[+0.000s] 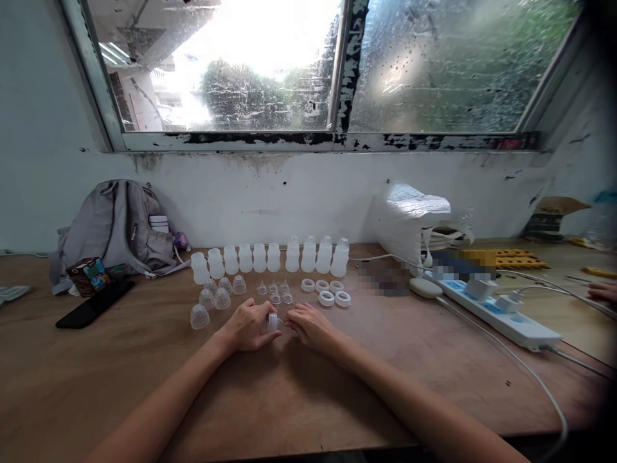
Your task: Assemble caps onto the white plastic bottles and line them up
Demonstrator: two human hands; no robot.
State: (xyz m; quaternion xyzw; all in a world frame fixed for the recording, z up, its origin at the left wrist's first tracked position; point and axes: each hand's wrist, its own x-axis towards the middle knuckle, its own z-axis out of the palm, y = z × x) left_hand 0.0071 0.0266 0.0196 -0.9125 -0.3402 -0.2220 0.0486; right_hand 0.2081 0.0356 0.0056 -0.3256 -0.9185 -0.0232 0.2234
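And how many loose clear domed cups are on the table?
6: far left cup, far middle cup and far right cup; then second-row left cup and second-row right cup; finally, the nearest cup. Some overlap slightly, but none seems fully hidden.

"How do the left forearm (166,399) and right forearm (409,402) look from there?"

"Bare and slim, tapering smoothly along their length."

"And the left hand (250,326) and right hand (312,326)?"

"Bare too, with slender fingers (296,315)."
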